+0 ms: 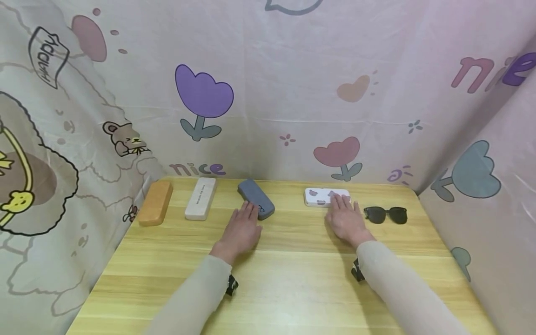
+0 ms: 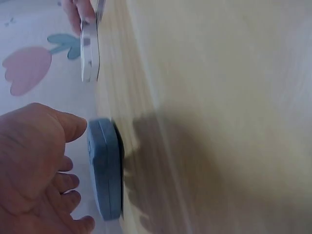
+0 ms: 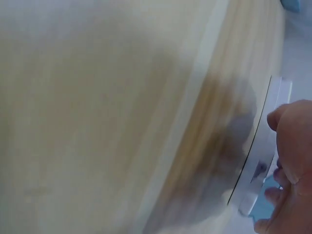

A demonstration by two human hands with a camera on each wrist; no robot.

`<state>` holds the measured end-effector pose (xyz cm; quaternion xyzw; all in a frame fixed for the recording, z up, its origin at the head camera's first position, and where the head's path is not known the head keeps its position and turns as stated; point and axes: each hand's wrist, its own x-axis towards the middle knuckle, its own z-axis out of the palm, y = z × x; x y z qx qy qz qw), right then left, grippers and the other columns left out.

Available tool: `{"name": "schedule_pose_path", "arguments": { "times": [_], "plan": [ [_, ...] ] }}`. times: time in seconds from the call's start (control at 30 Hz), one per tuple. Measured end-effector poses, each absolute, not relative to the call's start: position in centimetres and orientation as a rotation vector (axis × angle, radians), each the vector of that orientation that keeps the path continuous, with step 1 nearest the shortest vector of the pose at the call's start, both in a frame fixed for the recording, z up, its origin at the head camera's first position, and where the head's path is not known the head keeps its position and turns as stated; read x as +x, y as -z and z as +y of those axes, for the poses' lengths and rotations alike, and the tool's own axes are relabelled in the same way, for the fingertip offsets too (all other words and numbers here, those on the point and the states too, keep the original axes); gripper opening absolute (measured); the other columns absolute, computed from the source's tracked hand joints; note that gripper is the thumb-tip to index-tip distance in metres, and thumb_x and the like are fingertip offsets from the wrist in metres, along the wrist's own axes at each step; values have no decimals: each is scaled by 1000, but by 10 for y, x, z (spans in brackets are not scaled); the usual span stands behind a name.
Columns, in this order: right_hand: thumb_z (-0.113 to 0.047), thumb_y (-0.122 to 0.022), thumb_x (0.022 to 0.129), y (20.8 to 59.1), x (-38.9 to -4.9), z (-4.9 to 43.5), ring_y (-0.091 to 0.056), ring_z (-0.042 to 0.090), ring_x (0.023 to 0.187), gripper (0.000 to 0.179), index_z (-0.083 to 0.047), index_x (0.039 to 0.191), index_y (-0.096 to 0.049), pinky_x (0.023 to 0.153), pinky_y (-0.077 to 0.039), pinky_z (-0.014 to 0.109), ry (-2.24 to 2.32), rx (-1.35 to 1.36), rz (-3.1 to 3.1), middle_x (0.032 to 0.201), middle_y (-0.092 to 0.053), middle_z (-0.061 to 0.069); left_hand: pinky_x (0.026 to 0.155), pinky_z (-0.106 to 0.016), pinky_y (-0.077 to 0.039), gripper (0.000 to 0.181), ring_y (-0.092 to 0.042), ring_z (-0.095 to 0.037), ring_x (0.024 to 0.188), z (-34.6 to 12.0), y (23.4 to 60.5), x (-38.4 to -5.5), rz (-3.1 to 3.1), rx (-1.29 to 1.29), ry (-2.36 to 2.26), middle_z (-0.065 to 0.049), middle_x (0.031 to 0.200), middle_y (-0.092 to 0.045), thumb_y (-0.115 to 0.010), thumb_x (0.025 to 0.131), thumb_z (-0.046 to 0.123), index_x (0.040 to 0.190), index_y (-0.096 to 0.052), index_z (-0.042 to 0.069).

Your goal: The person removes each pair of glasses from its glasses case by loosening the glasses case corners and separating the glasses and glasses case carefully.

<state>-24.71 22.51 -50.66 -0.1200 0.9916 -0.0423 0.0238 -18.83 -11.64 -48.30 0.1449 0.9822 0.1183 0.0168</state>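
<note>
A blue-grey glasses case point(image 1: 254, 193) lies closed and slanted near the table's back edge. My left hand point(image 1: 241, 229) is over its near end with straight, relaxed fingers; in the left wrist view the thumb is close to the case point(image 2: 105, 168), and contact cannot be made out. Farther right lies a white glasses case point(image 1: 320, 196) with printed patches. Above its right part is my right hand point(image 1: 346, 221), fingers extended and touching or nearly touching the lid. In the right wrist view the thumb is beside the case's point(image 3: 261, 146) near side. Neither hand grips anything.
Dark sunglasses point(image 1: 385, 215) lie right of the right hand. An orange case point(image 1: 155, 203) and a cream case point(image 1: 201, 198) with small print stand side by side at the left. Patterned curtains point(image 1: 268, 93) enclose the wooden table point(image 1: 289, 288) at the back and sides.
</note>
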Motion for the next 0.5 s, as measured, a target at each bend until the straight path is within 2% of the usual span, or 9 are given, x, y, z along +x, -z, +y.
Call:
{"name": "schedule_pose_path", "arguments": {
  "times": [0.27,0.5],
  "plan": [
    [-35,-46,111,507,-231,181,-28,43,158,66,4,162,-30,126,-20,64,179,-544,3188,170,-29,23,127,-61,-21,63,-18,-43,161,-134,482,-216,3034,438,-372,-25,171,-26,-45,105,12,164,-28,-3],
    [-35,-45,111,509,-217,127,-33,39,156,63,2,162,-34,125,-27,60,201,-757,3162,168,-35,21,127,-60,-20,64,-14,-43,162,-140,484,-235,2989,420,-381,-24,172,-22,-42,104,5,165,-24,-3]
  ]
}}
